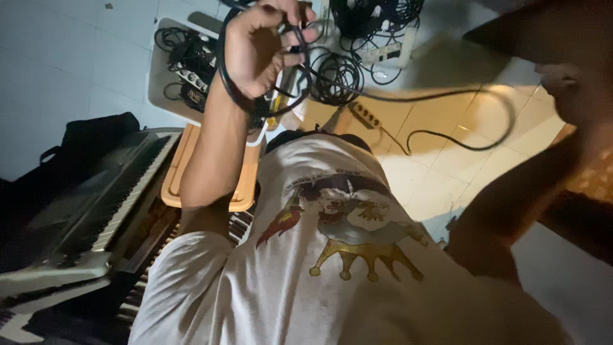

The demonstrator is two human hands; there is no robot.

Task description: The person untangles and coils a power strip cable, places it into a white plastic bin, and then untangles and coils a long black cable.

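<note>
A black cable (408, 97) is held in loops by the left hand (258, 48), which is raised at the far left of the scene. The grip of that hand is closed on the cable: the fingers (290, 35) are curled around several turns, and further turns are hung around the wrist. From this bundle a single length of the cable is led to the right, above the floor, towards the right hand (562, 80), and a slack bend is seen sagging below it. The right hand is dark and blurred at the right edge, so the state of its grip cannot be told, nor whether the cable is touched by it. A white printed shirt (332, 255) is seen filling the near part of the view. To the left an electric keyboard (108, 198) is set slantwise, with a second row of keys (237, 223) shown just beside the shirt. A pale wooden board (182, 169) is laid at the far end of the keyboard, partly hidden by the left forearm. A black bag (96, 137) is seen on the far side of the keyboard. On the tiled floor (434, 179), far from the body, a power strip (364, 115) is laid near a heap of coiled cables (338, 76), and more cables are piled in a white tray (159, 83) to the left of them.
</note>
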